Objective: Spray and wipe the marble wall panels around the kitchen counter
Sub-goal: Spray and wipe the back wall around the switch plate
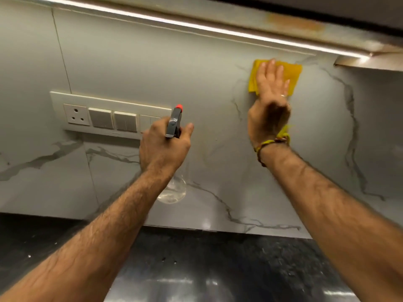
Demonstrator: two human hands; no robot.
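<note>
marble wall panel (pixel 196 79) above dark tabletop (pixel 218 269); right hand (pixel 270 92) spread flat, pressing yellow cloth (pixel 293 71) for wiping; left hand (pixel 165 147) wrapped around spray bottle (pixel 174 125), nozzle wallward, ready.

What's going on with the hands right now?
Left hand grips spray bottle. Right hand presses yellow cloth flat on marble wall. Switch plate close left.

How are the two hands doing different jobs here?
The left hand is curled shut around a spray bottle, held off the wall; the right hand is spread flat, pressing a yellow cloth against the marble wall. The right hand sits higher, near the light strip; the left is by the switch panel. Only the right wrist wears a thread band. Both are bare.
</note>
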